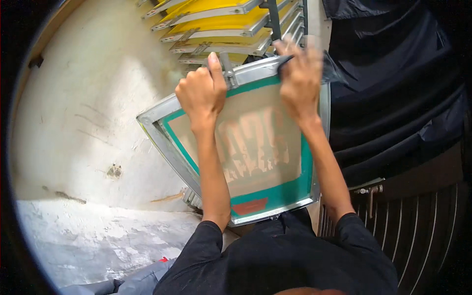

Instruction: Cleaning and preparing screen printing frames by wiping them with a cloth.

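Observation:
A screen-printing frame (263, 142) of silvery metal is tilted in front of my body. Its mesh has a green border, large pale stencil shapes and a red patch low down. My left hand (202, 86) grips the upper rail, thumb raised, beside a metal clamp (229, 73) on that rail. At the upper right corner, my right hand (300, 73) is blurred, its fingers curled around a thin dark cloth or plastic piece (333, 72) that pokes out on both sides. Part of the mesh is hidden behind my forearms.
Beyond the frame, a rack (274, 22) holds several yellow-meshed screens with metal edges. Black sheeting (391, 92) hangs in folds on the right, above a dark slatted door-like panel (402, 221) with a handle (373, 195). A stained pale wall (84, 121) fills the left. Grey fabric (136, 278) lies at lower left.

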### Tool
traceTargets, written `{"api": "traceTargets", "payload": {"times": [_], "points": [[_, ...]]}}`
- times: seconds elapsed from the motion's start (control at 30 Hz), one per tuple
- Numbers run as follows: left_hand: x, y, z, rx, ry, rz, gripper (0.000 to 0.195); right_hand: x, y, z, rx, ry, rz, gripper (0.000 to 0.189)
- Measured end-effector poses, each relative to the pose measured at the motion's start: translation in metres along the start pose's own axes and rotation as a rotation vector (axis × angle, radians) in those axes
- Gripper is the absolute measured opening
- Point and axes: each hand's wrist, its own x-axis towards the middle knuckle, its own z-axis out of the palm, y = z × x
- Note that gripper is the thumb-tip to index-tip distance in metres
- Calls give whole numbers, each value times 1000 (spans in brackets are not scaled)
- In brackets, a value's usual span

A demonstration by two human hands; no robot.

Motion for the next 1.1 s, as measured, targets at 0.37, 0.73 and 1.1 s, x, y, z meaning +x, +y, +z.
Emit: {"api": "traceTargets", "payload": {"times": [0.37, 0.73, 1.1], "points": [[-16, 0, -28, -44, 4, -46, 78, 74, -48, -23, 317, -128, -326, 30], [-22, -15, -46, -47, 24, -36, 76, 70, -49, -50, 462, -727, -480, 31], [-36, 13, -54, -251, 51, 38, 82, 109, 1, -128, 708, -933, -159, 45]]}}
